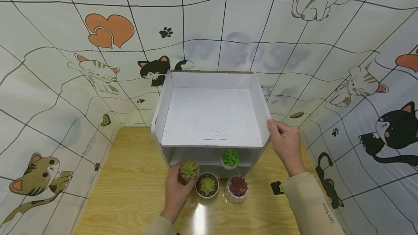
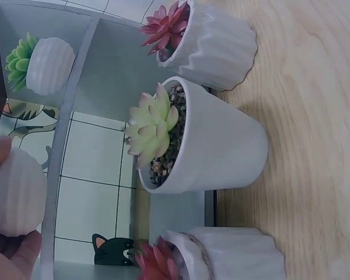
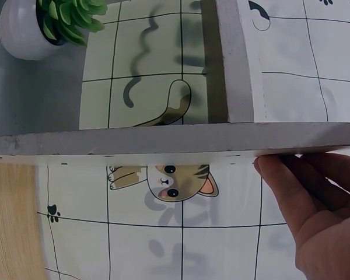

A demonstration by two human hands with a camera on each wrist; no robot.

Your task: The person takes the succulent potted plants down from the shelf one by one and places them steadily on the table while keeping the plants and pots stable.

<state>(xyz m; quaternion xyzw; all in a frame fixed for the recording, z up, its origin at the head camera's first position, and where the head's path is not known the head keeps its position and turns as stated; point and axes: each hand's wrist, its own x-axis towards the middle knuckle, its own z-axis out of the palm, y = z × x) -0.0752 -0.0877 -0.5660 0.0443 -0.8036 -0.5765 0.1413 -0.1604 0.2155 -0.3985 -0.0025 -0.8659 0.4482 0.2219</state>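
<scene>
My left hand (image 1: 177,191) holds a small white ribbed pot (image 2: 17,192) with a pale green succulent (image 1: 189,170), in front of the white shelf unit (image 1: 212,115) at its left side. With its fingers on the outer face, my right hand (image 3: 326,204) grips the upper edge of the unit's right side panel (image 3: 163,140). A bright green succulent (image 1: 230,157) in a white pot (image 2: 49,66) stands on a level below the top, towards the right.
On the wooden table (image 1: 130,177) before the unit stand a yellow-green succulent (image 1: 207,185) in a smooth white pot and a red succulent (image 1: 238,186) in a fluted one. Another red succulent (image 2: 157,259) stands nearby, mostly hidden from the head view. A cat-patterned cloth (image 1: 202,21) surrounds the table.
</scene>
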